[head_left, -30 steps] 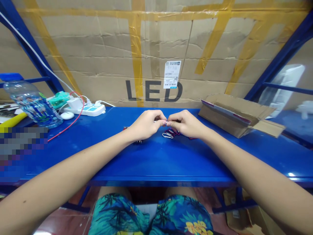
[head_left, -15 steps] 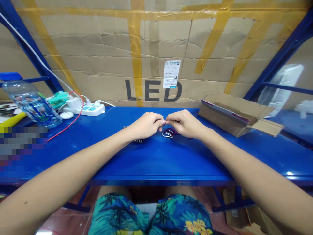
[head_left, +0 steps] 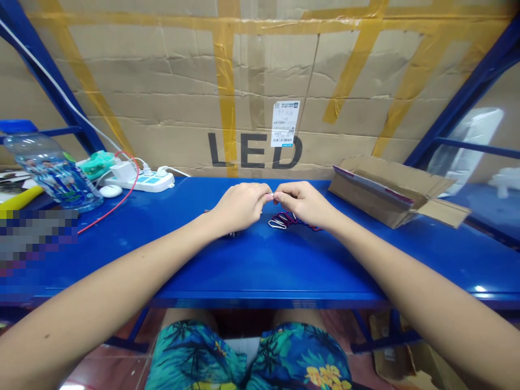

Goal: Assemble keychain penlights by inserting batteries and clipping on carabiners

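My left hand (head_left: 239,207) and my right hand (head_left: 303,203) meet fingertip to fingertip over the middle of the blue table (head_left: 260,260). Both are closed in a pinch on a small paper clip (head_left: 272,195) held between them. Just below the right hand a short chain of red and white paper clips (head_left: 284,221) lies on the table. A few dark clips (head_left: 231,234) peep out under my left wrist, mostly hidden.
An open cardboard box (head_left: 390,192) lies at the right. At the left stand a water bottle (head_left: 52,176), a white power strip (head_left: 142,183) with a red cable (head_left: 117,203), and a green object. A large cardboard sheet marked LED closes the back.
Both hands have lifted slightly and drifted a little away from me, still pinched together. More of the clip chain on the table shows beneath the right hand.
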`<state>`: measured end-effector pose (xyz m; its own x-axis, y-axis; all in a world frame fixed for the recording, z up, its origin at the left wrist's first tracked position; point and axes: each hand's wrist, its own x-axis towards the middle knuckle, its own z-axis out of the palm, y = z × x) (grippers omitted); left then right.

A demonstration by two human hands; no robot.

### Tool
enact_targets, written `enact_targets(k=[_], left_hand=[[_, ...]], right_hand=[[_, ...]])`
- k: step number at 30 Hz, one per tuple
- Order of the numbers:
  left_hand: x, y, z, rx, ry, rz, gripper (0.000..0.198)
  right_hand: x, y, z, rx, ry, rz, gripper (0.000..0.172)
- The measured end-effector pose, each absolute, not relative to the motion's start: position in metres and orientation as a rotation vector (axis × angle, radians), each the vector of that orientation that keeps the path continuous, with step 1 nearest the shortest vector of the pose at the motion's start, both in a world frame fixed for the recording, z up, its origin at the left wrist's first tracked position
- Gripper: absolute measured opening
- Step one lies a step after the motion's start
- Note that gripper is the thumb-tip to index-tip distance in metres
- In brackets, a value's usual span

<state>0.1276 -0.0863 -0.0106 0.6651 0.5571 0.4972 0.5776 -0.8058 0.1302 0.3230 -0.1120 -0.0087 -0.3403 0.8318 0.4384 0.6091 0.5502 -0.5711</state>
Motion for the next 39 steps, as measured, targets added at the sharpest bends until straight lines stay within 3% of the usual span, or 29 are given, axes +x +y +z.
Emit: enact_targets(k=[3, 9, 19, 25, 32, 39], left_hand=[[0.125, -0.083, -0.006, -2.785, -1.088, -0.945, 0.022], [0.118, -0.074, -0.006, -2.731, -1.185, -1.103, 0.019], [0.125, -0.083, -0.008, -2.793, -1.177, -1.080, 0.020], [0.127, -0.085, -0.004, -3.007, -1.176, -1.303, 0.014], [0.126, -0.089, -0.001, -3.142, -0.998, -1.326, 0.015], [0.127, -0.092, -0.001, -3.098, -0.993, -1.386, 0.012]], right_hand=[[0.327, -0.113, -0.005, -1.220, -2.196, 0.277, 0.038], [0.334, -0.115, -0.008, -1.167, -2.632, 0.335, 0.010], [0.318, -0.127, -0.013, -1.146, -2.698, 0.268, 0.012], [0.328, -0.118, -0.006, -1.053, -2.171, 0.751, 0.010], [0.335, -0.108, -0.006, -0.846, -1.880, 1.129, 0.030], [0.334, -0.110, -0.004, -0.798, -1.611, 1.320, 0.021]])
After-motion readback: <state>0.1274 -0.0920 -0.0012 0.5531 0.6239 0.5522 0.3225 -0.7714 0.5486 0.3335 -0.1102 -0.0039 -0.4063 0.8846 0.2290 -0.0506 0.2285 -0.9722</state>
